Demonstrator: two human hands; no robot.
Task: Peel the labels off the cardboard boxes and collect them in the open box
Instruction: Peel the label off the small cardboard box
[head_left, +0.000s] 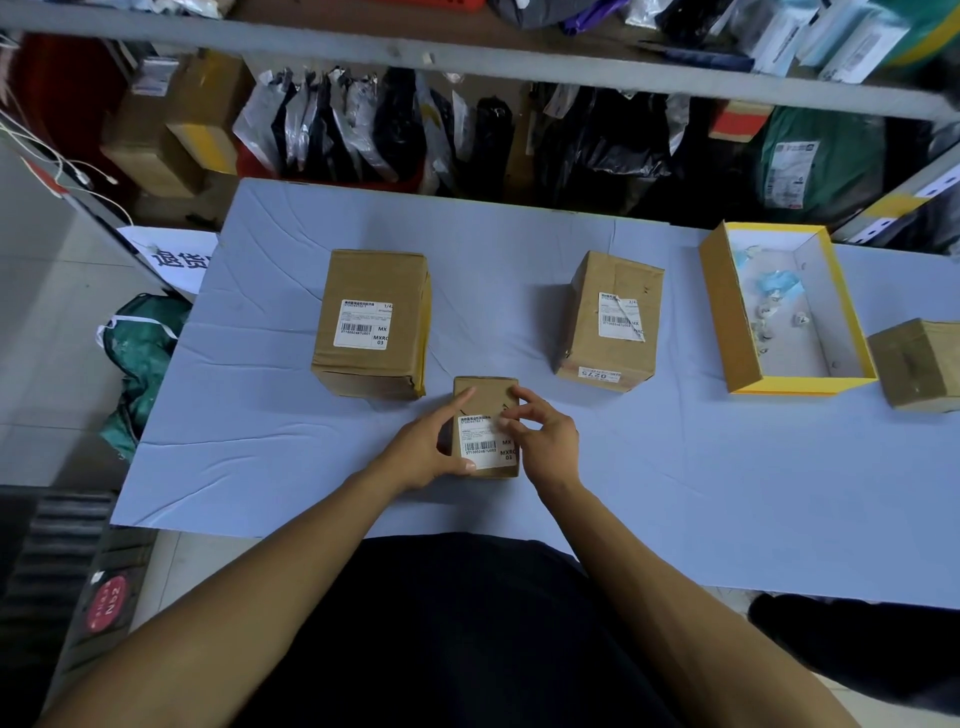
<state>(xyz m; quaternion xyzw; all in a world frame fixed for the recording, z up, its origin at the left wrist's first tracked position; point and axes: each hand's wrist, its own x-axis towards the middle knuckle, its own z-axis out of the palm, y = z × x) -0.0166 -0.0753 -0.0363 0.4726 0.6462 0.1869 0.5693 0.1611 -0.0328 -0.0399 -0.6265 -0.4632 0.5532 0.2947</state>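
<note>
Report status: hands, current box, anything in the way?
Left hand grips small box; right hand picks at the top right corner of its label. Open yellow box far right, scraps inside. Nothing blocking.

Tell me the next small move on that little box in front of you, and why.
Probably pull the label up and toward you from its upper right corner. The right hand has its fingertips at that corner, the left hand holds the small box steady, and the label still looks mostly stuck down. The open box waits at the right.
</note>
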